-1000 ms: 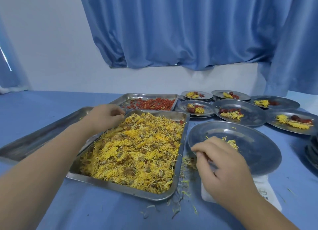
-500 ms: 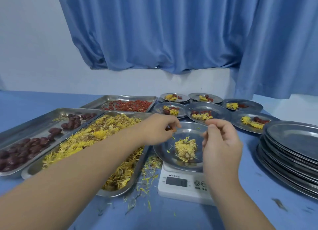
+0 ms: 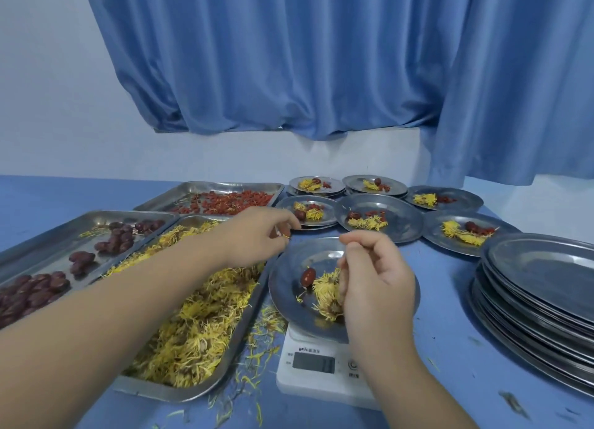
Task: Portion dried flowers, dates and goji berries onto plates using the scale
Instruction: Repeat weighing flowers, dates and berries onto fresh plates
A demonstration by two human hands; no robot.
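Though bearing only dried flowers (image 3: 324,295) half a second ago, now carries a dark red date (image 3: 307,277) too, on the plate (image 3: 282,289) atop the scale (image 3: 316,382), just left of the yellow heap. Keeps the left hand (image 3: 257,235) by the plate's far-left rim, much as before. Brings the right hand (image 3: 376,277) in from the right rim to low over the plate, hiding the heap's right part.

Left fingers: curled, thumb and forefinger pressed together on an orange fleck (image 3: 287,235), too small to name. Right fingers: loosely curled, thumb tip against forefinger tip at the top of the hand. Cannot tell whether pinching anything, nor whether touching the flowers beneath.

On the plate: shaggy yellow petals round brownish centres, a few loose strands trailing toward the near-left rim, and a smooth, glossy, oval date.

Left of the scale, under the left forearm, a long flower tray (image 3: 167,393) heaped with the same blooms, with spilled petals (image 3: 266,329) on the blue table (image 3: 450,303) between tray and scale. Further left, a tray of dates (image 3: 80,217). Behind both, a tray of goji berries (image 3: 205,187). Beyond the scale, several filled plates (image 3: 408,223), each with flowers, a date and red berries. At the right, a stack of bare plates (image 3: 540,300). Scale display unreadable.
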